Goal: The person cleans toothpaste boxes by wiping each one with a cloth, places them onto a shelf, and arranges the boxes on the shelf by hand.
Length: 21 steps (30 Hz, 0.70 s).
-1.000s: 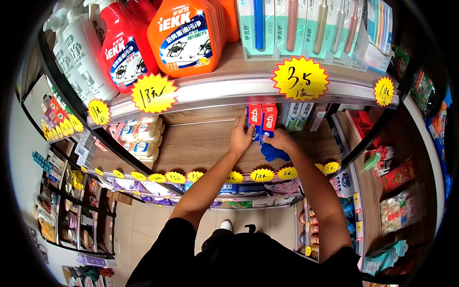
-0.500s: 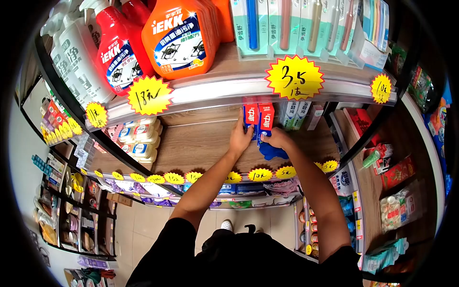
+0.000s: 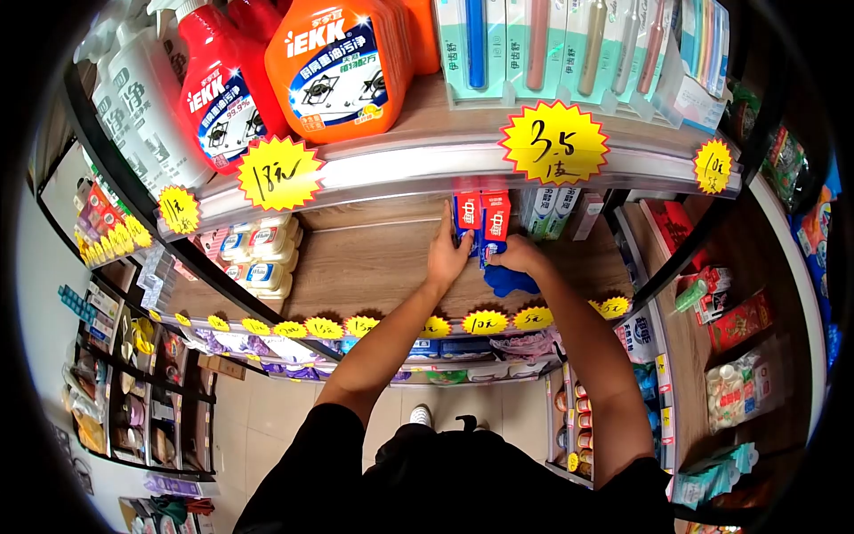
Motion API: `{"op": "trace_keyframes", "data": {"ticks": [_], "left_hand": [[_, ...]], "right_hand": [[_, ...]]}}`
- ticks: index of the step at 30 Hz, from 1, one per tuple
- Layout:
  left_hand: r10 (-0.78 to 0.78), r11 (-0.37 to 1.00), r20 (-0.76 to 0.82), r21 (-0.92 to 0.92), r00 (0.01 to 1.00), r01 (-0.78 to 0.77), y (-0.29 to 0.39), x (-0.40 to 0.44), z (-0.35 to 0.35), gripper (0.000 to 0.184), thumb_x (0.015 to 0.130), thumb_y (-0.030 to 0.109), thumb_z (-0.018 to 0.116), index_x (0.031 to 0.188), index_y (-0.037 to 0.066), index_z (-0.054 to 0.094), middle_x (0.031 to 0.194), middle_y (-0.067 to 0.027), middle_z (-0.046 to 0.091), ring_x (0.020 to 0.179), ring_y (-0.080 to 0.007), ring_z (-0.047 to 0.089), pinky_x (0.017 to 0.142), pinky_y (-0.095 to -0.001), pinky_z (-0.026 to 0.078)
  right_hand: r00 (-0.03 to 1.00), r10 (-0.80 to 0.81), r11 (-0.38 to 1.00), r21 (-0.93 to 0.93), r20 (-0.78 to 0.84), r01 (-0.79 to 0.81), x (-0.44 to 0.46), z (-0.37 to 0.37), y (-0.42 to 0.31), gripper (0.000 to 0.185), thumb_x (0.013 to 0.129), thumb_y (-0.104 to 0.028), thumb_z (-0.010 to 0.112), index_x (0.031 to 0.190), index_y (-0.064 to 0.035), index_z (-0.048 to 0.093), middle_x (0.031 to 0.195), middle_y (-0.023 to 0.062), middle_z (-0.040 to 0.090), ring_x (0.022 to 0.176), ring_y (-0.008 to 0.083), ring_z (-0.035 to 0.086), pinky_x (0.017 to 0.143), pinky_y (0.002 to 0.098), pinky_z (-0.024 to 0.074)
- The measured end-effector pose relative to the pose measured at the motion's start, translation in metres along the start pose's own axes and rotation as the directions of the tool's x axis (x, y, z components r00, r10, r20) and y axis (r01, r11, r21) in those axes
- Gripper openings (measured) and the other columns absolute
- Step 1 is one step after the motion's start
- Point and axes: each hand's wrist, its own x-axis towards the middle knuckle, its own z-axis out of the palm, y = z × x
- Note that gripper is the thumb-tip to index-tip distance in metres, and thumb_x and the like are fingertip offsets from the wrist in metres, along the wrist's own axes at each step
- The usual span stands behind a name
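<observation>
- A big yellow tag (image 3: pixel 554 142) that says 3.5 is on the front edge of the upper shelf (image 3: pixel 418 165).
- Two red and blue boxes (image 3: pixel 485 222) are side by side on the wooden shelf (image 3: pixel 356 267), below the tag and a bit to its left.
- The left hand (image 3: pixel 450 255) touches the left side of the boxes, lower than the tag. I cannot tell if its grip is tight or just a push.
- The right hand (image 3: pixel 519 256) is below the tag too. Its fingers bend in at the low part of the right box. I cannot tell if its grip is squeezing.
- A blue thing (image 3: pixel 511 283) is below the tag, just under the right hand.
- White and green boxes (image 3: pixel 549 214) stand right under the tag.
- White tubs (image 3: pixel 267 258) are in a pile, low and far to the left of the tag.
- A big orange bottle (image 3: pixel 342 71) stands up and to the left of the tag.
</observation>
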Motion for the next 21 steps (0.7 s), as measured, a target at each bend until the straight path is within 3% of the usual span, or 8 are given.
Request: {"op": "trace_keyframes", "data": {"ticks": [4, 6, 13, 15, 21], "left_hand": [[0.011, 1.000, 0.018, 0.029, 1.000, -0.012, -0.002, -0.002, -0.002, 0.087, 0.089, 0.019, 0.070, 0.159, 0.005, 0.021, 0.117, -0.0266, 0.064, 0.095, -0.0389, 0.067, 0.083, -0.0415, 0.053], [0.018, 0.999, 0.020, 0.047, 1.000, -0.019, -0.005, -0.004, -0.002, 0.087, 0.089, 0.019, 0.070, 0.159, 0.004, 0.020, 0.119, -0.0275, 0.064, 0.098, -0.0388, 0.067, 0.084, -0.0408, 0.053], [0.025, 0.995, -0.033, -0.094, 0.999, -0.028, 0.007, -0.003, -0.004, 0.081, 0.090, 0.012, 0.069, 0.157, 0.002, 0.024, 0.135, -0.0256, 0.058, 0.112, -0.0403, 0.064, 0.091, -0.0430, 0.053], [0.014, 0.993, -0.024, -0.117, 1.000, -0.017, 0.011, -0.002, -0.006, 0.079, 0.090, 0.010, 0.068, 0.156, 0.001, 0.025, 0.138, -0.0248, 0.056, 0.116, -0.0402, 0.062, 0.093, -0.0431, 0.052], [0.198, 0.971, -0.069, 0.148, 0.978, -0.186, 0.012, 0.003, -0.008, 0.067, 0.091, 0.004, 0.068, 0.151, 0.004, 0.039, 0.135, -0.0229, 0.057, 0.119, -0.0359, 0.061, 0.097, -0.0388, 0.051]], "right_hand": [[1.000, -0.022, 1.000, 0.010, -0.013, 0.022, -0.004, -0.002, 0.001, 0.046, 0.074, -0.038, 0.084, 0.107, -0.0080, 0.074, 0.104, 0.0198, 0.073, 0.097, 0.0312, 0.072, 0.085, 0.0400, 0.0550], [1.000, -0.016, 0.999, 0.030, 0.010, 0.015, -0.009, -0.006, -0.002, 0.042, 0.077, -0.026, 0.083, 0.112, -0.0056, 0.072, 0.101, 0.0156, 0.075, 0.089, 0.0261, 0.072, 0.083, 0.0370, 0.0546], [0.993, 0.010, 0.999, -0.034, -0.117, -0.014, -0.017, -0.021, -0.002, 0.051, 0.075, -0.027, 0.085, 0.117, -0.0022, 0.070, 0.105, 0.0154, 0.074, 0.092, 0.0249, 0.071, 0.084, 0.0354, 0.0547], [1.000, -0.004, 0.986, 0.166, 0.006, 0.003, -0.021, -0.032, -0.002, 0.051, 0.075, -0.027, 0.085, 0.117, -0.0015, 0.070, 0.105, 0.0147, 0.074, 0.092, 0.0222, 0.070, 0.083, 0.0340, 0.0548], [0.997, 0.017, 0.995, 0.101, -0.077, -0.009, -0.031, -0.036, -0.004, 0.049, 0.075, -0.028, 0.085, 0.112, 0.0000, 0.070, 0.102, 0.0140, 0.074, 0.087, 0.0206, 0.070, 0.079, 0.0328, 0.0548]]}}
